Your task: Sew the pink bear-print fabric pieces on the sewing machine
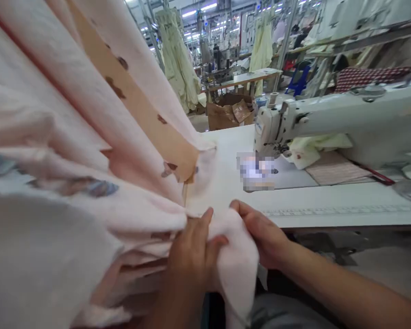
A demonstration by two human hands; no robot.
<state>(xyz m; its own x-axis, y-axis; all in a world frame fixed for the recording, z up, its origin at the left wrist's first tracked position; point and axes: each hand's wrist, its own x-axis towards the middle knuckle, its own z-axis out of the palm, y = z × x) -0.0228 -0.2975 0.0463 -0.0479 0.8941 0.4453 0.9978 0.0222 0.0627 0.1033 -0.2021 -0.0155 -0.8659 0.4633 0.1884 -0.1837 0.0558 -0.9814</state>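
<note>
A large pale pink fabric [238, 260] with dark printed patches fills the left side and drapes down past the front edge of the white table. My left hand [193, 244] is closed on a gathered part of it, thumb toward the right. Just to the right, my right hand [265, 233] pinches the fabric's edge between thumb and fingers. Beyond the hands stands a white sewing machine [315, 114]; its needle area is blurred out by pixels. The fabric near my hands is slightly smeared by motion.
A ruler strip [329, 209] runs along the front of the table [226, 183]. Pale yellow cloth [310, 151] and a folded beige piece [339, 168] lie under the machine arm. Behind are a cardboard box [228, 114], hanging yellow garments [176, 59] and a blue chair [299, 78].
</note>
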